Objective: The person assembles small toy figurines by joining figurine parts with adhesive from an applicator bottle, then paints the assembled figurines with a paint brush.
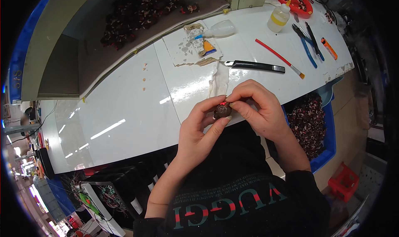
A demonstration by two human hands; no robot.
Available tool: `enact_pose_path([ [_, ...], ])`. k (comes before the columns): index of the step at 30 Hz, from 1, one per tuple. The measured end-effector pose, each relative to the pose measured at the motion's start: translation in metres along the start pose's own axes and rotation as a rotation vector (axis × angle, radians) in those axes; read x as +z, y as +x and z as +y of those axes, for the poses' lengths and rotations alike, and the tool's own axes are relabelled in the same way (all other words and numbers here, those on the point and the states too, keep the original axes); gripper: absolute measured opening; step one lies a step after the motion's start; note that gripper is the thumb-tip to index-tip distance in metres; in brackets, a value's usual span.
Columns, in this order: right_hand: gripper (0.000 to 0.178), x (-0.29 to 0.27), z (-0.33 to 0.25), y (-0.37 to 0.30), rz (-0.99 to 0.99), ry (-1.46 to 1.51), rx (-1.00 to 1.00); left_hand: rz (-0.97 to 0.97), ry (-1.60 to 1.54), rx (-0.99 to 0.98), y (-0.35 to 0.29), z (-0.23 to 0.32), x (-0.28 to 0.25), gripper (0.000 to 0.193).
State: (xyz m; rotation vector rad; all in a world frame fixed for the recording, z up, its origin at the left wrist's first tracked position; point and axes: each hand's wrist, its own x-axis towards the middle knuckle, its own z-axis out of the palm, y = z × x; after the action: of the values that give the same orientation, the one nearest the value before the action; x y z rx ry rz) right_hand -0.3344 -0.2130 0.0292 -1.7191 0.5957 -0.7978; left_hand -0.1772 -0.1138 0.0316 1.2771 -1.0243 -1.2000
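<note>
- Evidently, the dark pile (141, 19) is cut off by the upper edge.
- Left hand (196, 128) holds a brown figure (224, 110), partly hidden by fingers, near the table (135, 112) edge.
- Right hand (267, 115) is narrow beside it; its grip I cannot tell.
- Forearm partly covers the blue bin (331, 147).

A black top (239, 166) with black sleeves (306, 191) bears large green and red lettering (225, 208)

Just above the near edge of the table (124, 141), the left hand (198, 122) is held curled, its thumb and fingers closed in a light grip. Beside it, the right hand (264, 112) is turned inward, thumb and forefinger pinched. Both forearms (293, 152) are bared below dark sleeves (305, 189).
</note>
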Motion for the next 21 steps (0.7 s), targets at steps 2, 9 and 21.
enact_pose_path([
  [2,0.013,0.002,0.001,0.000,0.002,-0.008,-0.010,0.002,-0.033,-0.021,0.000,0.000,-0.001,0.038],
  [9,0.014,0.014,0.001,-0.001,0.004,0.102,0.004,0.049,0.004,0.075,-0.004,-0.006,-0.006,0.035],
  [21,0.024,0.031,0.004,-0.004,-0.088,0.102,0.033,0.180,0.199,0.203,-0.012,-0.017,-0.020,0.032],
])
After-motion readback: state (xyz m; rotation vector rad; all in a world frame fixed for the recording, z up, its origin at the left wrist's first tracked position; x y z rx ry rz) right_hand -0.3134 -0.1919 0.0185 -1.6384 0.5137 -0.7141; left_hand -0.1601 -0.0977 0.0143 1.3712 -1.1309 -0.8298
